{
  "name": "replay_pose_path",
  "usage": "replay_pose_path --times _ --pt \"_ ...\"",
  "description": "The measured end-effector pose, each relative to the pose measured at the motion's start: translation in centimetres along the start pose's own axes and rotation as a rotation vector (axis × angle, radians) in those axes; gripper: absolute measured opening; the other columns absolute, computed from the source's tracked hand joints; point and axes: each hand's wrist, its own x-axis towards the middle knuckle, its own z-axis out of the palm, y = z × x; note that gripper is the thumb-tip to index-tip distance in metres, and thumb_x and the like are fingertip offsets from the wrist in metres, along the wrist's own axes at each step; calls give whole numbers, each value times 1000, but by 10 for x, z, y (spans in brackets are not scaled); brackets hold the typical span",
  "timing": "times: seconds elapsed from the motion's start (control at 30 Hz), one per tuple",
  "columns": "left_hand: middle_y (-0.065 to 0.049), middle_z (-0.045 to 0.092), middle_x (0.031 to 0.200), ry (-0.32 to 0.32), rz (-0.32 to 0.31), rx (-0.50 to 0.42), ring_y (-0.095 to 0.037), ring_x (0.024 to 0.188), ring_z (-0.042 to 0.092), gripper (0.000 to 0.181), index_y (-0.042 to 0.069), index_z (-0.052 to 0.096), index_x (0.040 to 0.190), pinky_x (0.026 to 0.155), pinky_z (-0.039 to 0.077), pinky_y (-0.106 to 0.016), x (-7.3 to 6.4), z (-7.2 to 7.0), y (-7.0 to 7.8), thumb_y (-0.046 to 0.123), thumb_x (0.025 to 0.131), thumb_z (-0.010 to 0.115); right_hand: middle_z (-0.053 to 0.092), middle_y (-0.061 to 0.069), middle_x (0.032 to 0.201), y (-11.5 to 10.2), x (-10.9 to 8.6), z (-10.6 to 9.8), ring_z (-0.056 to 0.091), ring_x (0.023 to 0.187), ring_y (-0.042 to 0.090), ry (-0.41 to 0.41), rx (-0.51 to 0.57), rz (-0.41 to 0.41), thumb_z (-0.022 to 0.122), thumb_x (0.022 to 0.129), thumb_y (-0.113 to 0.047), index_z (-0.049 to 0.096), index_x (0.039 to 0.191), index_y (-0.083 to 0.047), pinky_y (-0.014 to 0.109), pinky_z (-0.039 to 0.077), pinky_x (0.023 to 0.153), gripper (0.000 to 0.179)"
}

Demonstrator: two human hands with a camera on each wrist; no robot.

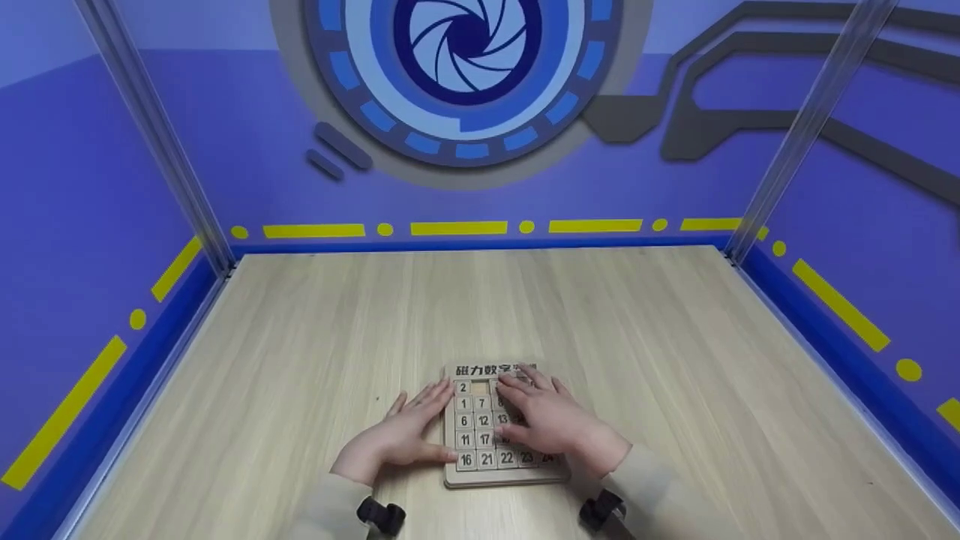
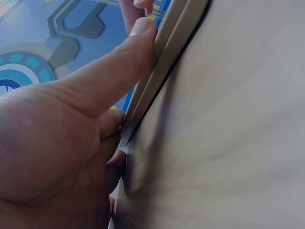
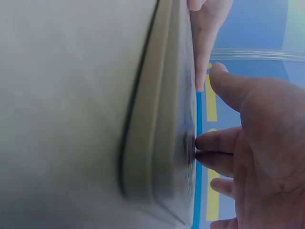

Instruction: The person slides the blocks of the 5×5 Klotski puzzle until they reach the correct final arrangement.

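Observation:
A wooden sliding number puzzle (image 1: 504,476) lies flat on the table, with dark characters along its top border. My left hand (image 1: 399,436) lies along its left side, thumb near the 16 tile (image 1: 466,460) and fingertips by the upper left edge. In the left wrist view, the left thumb (image 2: 121,67) rests against the board's side. Over the right half of the puzzle is my right hand (image 1: 553,421), its fingertips touching tiles in the top row, where they hide several numbers. An empty slot (image 1: 480,388) shows beside the 2 tile (image 1: 463,388).
The light wooden table (image 1: 360,315) extends around the puzzle. Blue-purple panels (image 1: 255,150) with yellow marks stand at its back and sides, joined by clear corner posts (image 1: 810,127). A black strap (image 1: 381,516) is on the left wrist, another (image 1: 602,510) on the right.

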Motion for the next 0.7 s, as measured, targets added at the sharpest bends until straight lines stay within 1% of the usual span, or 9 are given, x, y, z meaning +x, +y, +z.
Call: replay_pose_path --times 0.27,0.47,0.57,0.7 --pt "-13 11 174 -4 -5 22 -40 161 12 113 10 16 165 129 -3 -66 0 0 0 55 83 78 30 4 170 -17 11 3 18 160 38 -21 -3 -45 54 98 -63 37 160 -17 75 21 121 80" --pt "-15 11 174 -7 2 21 -41 160 13 112 7 17 165 128 -3 -67 -1 0 1 55 84 77 27 0 171 -28 20 5 14 161 35 -60 -23 -48 51 97 -68 34 162 -19 74 19 122 83" --pt "-15 10 174 -7 5 15 -41 160 12 111 7 16 165 128 -3 -67 -1 -1 1 54 85 77 28 -2 171 -30 21 6 14 161 35 -69 -31 -51 51 97 -68 35 161 -19 74 20 122 82" --pt "-15 11 174 -3 9 17 -42 160 12 111 7 18 165 127 -3 -68 -1 0 1 53 84 78 30 -1 170 -28 21 8 15 161 36 -62 -25 -50 51 96 -67 38 160 -17 74 20 122 82"
